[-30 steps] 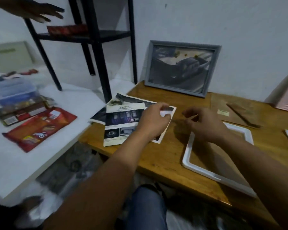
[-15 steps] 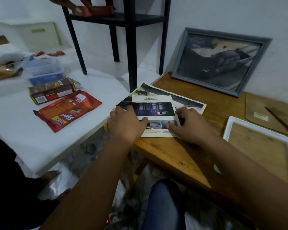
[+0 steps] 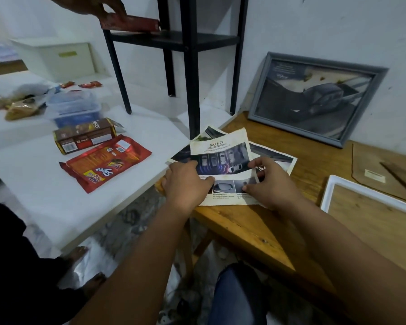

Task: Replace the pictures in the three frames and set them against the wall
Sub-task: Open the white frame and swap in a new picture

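On the white table's near part lie snack packets, no part of our job. At the wooden table's left corner our left hand pinches the left edge of the safety print, thumb on top, and our right hand pinches its right edge, lifting it off the prints beneath, probably to pick the next picture. The grey frame leans on the wall at the back edge, apparently finished. The white frame lies flat at the right edge, waiting.

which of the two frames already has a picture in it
The grey frame leaning against the wall holds a car picture; the white frame lies flat and empty, showing the wooden table through it.
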